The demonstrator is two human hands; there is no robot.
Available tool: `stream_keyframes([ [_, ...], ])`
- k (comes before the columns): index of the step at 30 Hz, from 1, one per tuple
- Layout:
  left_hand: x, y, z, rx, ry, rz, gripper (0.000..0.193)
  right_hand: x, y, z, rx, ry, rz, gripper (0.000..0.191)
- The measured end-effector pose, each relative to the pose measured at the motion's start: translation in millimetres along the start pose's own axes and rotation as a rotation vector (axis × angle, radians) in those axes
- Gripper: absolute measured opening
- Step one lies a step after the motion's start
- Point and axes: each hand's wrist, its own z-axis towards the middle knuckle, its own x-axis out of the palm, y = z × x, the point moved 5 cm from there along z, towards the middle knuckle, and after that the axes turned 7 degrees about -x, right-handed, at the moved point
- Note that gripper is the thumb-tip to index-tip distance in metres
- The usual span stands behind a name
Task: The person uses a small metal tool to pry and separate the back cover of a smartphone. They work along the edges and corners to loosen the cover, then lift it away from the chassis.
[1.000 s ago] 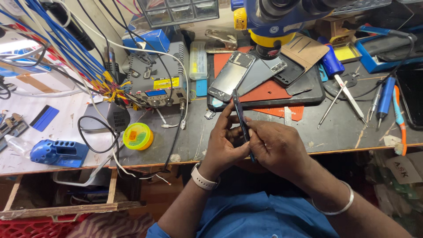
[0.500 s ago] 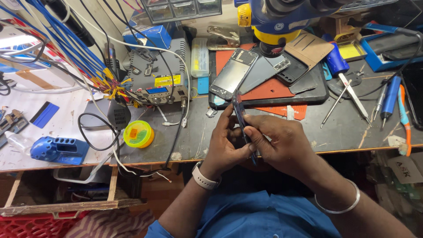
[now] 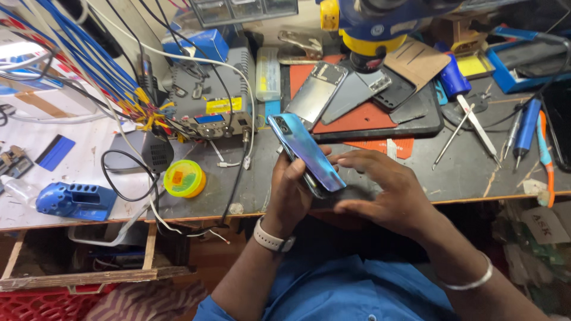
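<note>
1. 2 hands are working over the front edge of the tabletop [image 3: 178,205]: the left hand [image 3: 291,190] is wrapping its fingers around a blue phone [image 3: 306,153], holding it tilted with its glossy back facing up, camera end pointing away from the person.
2. The right hand [image 3: 380,190] is spreading its fingers wide beside the phone's lower end, fingertips reaching toward its edge; whether they are touching it, I cannot tell.
3. Judging by this, the phone's back cover is sitting closed on the body, so opening it is looking like work not yet done.
4. Several loose phone backs and frames [image 3: 351,92] are lying on a dark mat [image 3: 416,122] behind the hands, already stripped.
5. Tweezers [image 3: 449,139], a blue-handled screwdriver [image 3: 461,89] and a yellow round tin [image 3: 184,178] are lying untouched, well apart from both hands.
</note>
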Motion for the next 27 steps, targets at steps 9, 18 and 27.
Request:
stream_keyframes([
  [9, 3.7, -1.1, 3.7, -0.027, 0.051, -0.021, 0.062, 2.2, -33.8, -4.6, -0.013, 0.145, 0.028, 0.042],
  [18, 0.1, 4.9, 6.4, -0.057, 0.0, -0.025, 0.06, -13.9, -38.4, -11.9, -0.033, 0.064, -0.277, 0.033],
  [27, -18.2, 10.4, 7.9, -0.038, -0.032, -0.219, 0.053, -45.0, -75.1, -29.0, 0.569, 0.124, -0.53, 0.04],
])
